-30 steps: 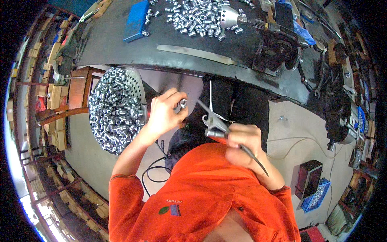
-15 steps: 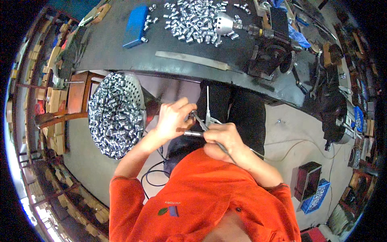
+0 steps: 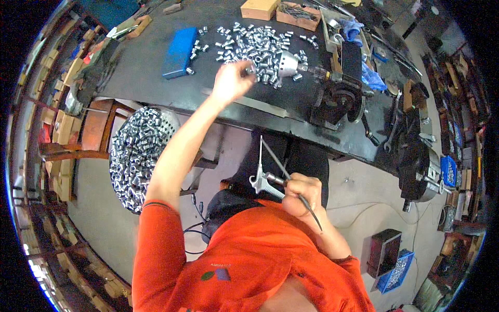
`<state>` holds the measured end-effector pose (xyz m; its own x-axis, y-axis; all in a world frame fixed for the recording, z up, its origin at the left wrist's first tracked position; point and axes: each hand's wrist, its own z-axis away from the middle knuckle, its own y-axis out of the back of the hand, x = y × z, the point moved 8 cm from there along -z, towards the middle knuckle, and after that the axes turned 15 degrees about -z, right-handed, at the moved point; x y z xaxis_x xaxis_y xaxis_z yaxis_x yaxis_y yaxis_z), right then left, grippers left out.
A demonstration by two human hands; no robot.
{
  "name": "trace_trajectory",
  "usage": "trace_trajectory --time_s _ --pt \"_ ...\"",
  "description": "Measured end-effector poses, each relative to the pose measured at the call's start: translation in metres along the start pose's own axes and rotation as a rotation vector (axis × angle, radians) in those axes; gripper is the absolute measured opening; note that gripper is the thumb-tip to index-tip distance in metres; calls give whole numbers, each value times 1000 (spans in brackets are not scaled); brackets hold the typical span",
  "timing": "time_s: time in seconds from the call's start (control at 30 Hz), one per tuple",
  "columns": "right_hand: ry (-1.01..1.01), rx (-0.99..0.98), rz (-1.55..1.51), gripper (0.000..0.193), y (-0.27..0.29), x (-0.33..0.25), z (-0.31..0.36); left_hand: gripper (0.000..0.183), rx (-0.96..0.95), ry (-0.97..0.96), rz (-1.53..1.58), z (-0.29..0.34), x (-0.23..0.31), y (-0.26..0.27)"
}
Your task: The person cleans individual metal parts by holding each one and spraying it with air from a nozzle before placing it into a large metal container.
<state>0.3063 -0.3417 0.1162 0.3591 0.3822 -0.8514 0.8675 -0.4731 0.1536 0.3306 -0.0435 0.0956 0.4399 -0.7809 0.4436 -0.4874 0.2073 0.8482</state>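
Observation:
My left hand [image 3: 232, 83] is over the bench at the near left edge of a loose pile of small shiny metal fittings [image 3: 254, 44]. Its fingers are pinched round one fitting [image 3: 250, 68], partly hidden by them and slightly blurred. Close to my body, my right hand [image 3: 304, 195] is closed round a thin dark file-like rod [image 3: 275, 157] that slants through the fist. An air blow gun [image 3: 261, 183] with a long thin nozzle and a ridged handle is gripped in the same hand. Beside its handle a short metal cylinder [image 3: 274, 178] sticks out of the fist.
A perforated metal basket [image 3: 169, 127] heaped with fittings stands left of my legs. The bench holds a blue box [image 3: 180, 53], a flat metal bar [image 3: 260, 105] and a machine with a perforated metal cone [image 3: 287, 64]. Right are a chuck [image 3: 423, 177] and a blue crate [image 3: 397, 270].
My left hand has moved from in front of my body up and away to the pile on the bench. My right hand has shifted slightly nearer, still holding the rod and air gun.

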Motion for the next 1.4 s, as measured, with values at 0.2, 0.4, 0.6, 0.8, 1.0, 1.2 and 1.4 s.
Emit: trace_trajectory --time_s 0.2,0.4,0.6,0.8,1.0,1.2,1.4 --pt "-144 -13 1 21 -3 18 16 37 -65 84 213 11 -25 46" --pt "-170 -41 -83 21 -11 23 12 32 -132 341 92 122 -169 95" --pt "-191 -139 -116 21 -28 29 9 25 -213 392 -535 179 -260 108" --pt "-202 -149 -76 21 -25 28 13 27 -392 383 -1011 174 -235 65" --pt "-225 -109 -57 21 -20 34 20 20 -342 283 -945 173 -238 61" --pt "-238 -135 -105 21 -22 33 17 26 -175 482 -52 175 -218 83" --pt "-223 -198 -160 25 -30 27 11 25 -162 480 1120 192 -89 66"
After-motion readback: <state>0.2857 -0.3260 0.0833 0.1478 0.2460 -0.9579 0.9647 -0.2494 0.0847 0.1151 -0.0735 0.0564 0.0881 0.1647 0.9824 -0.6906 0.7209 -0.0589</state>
